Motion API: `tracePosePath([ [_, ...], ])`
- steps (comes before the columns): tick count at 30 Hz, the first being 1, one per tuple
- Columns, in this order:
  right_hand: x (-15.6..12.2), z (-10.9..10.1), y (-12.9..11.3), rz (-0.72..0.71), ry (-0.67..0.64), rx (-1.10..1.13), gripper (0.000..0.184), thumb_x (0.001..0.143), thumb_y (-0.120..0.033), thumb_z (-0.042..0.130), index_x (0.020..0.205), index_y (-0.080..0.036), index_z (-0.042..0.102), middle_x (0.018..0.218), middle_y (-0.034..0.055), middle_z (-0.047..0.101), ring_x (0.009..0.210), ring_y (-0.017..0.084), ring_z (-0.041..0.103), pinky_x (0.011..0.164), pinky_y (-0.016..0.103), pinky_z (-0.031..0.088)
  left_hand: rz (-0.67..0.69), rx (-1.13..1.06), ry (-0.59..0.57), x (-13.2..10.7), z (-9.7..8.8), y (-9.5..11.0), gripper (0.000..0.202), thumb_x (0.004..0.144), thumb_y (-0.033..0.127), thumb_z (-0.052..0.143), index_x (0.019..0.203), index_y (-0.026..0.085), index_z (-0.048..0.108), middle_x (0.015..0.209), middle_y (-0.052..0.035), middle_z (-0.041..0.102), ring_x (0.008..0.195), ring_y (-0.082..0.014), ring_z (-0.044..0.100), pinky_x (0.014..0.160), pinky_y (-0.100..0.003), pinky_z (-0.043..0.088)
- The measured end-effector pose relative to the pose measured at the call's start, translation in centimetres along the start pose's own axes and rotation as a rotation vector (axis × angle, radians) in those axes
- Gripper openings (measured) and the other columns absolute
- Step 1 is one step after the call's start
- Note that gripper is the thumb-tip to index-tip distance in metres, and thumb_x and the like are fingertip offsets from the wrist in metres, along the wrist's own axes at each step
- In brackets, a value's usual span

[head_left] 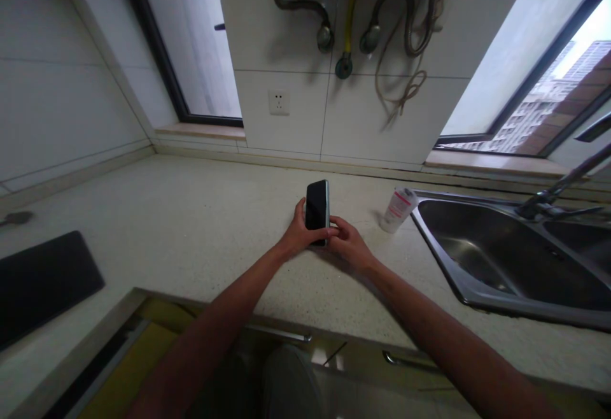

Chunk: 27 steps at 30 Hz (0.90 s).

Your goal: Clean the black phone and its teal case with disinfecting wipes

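Note:
A black phone (317, 205) with a dark screen stands upright on its lower end above the pale stone countertop (200, 221). My left hand (298, 234) is wrapped round its lower left side, thumb up along the edge. My right hand (348, 241) pinches the phone's bottom right corner with its fingertips. Both hands rest low, close to the counter surface.
A white bottle (398, 209) with a red label lies right of my hands, beside a steel sink (501, 260) with a tap (558, 193). A black cooktop (42, 282) sits at the left. Hoses (353, 18) and a wall socket (279, 102) are on the tiled wall behind.

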State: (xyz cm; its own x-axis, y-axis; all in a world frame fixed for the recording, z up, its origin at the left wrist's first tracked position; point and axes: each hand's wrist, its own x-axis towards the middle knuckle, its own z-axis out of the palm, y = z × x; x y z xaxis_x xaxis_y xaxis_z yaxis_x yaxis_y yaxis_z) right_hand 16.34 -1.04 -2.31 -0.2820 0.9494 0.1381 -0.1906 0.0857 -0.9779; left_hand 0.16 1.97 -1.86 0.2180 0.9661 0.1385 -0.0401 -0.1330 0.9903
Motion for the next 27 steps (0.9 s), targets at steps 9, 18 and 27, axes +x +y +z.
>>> tracePosePath([
  [9,0.2,-0.7,-0.4,-0.064,0.028,-0.162,0.028,0.066,-0.029,0.065,0.090,-0.015,0.071,0.065,-0.0032,0.056,0.057,0.009,0.047,0.055,0.023,0.039,0.068,0.013,0.014,-0.4,0.0,0.0,0.097,0.062,0.034,0.081,0.145,0.015,0.033,0.127,-0.0137,0.056,0.118,-0.0269,0.055,0.105,-0.043,0.041],
  [18,-0.6,0.7,-1.4,-0.004,-0.082,0.041,0.030,0.073,-0.038,0.069,0.094,-0.017,0.070,0.077,0.0016,0.062,0.072,0.015,0.059,0.070,0.033,0.057,-0.084,-0.129,0.052,-0.9,0.5,1.1,0.117,0.056,0.044,0.088,0.150,0.022,0.022,0.130,-0.0145,0.053,0.115,-0.0278,0.057,0.097,-0.041,0.046],
  [27,-0.6,-0.1,-1.1,0.065,-0.184,0.019,0.038,0.067,-0.039,0.079,0.095,-0.015,0.070,0.087,0.0047,0.067,0.077,0.017,0.064,0.079,0.040,0.060,-0.063,-0.116,0.014,-0.6,0.3,0.4,0.108,0.052,0.037,0.092,0.141,0.021,0.034,0.119,-0.0096,0.056,0.112,-0.0247,0.055,0.097,-0.040,0.047],
])
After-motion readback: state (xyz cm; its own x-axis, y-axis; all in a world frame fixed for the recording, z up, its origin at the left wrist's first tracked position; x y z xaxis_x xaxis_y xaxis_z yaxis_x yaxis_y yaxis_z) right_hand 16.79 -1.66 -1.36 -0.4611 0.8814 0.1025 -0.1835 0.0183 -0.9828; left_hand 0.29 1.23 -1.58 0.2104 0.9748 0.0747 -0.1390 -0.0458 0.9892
